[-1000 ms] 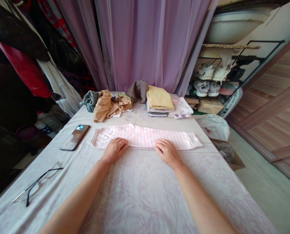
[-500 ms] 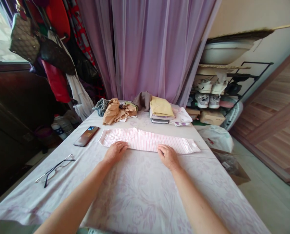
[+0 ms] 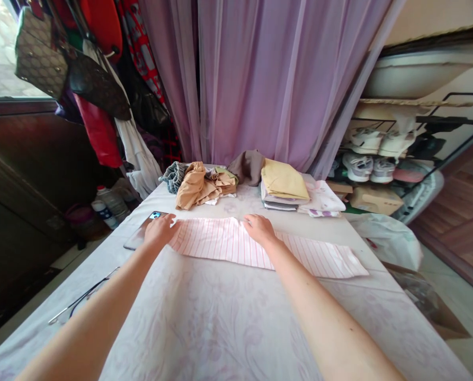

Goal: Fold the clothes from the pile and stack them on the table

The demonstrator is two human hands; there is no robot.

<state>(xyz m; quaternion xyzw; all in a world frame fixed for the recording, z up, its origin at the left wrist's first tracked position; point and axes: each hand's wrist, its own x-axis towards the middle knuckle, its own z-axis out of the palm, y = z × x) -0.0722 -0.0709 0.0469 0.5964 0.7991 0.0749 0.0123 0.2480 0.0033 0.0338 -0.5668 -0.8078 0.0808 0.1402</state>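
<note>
A long pink-and-white striped cloth lies folded into a strip across the table, which has a pale floral cover. My left hand is at the strip's left end, fingers curled over its corner. My right hand is on the cloth's far edge near its middle, fingers held together and bent onto the fabric. Both forearms reach out over the table. The strip's right end lies flat and untouched.
A phone lies partly under my left hand, and glasses sit near the left edge. At the back are crumpled clothes and a folded stack. A shoe rack, a white bag and hanging bags flank the table.
Both hands left the cloth's near edge and moved left and away from me: the left to the strip's left end, the right to its far edge. The view shifted too.
</note>
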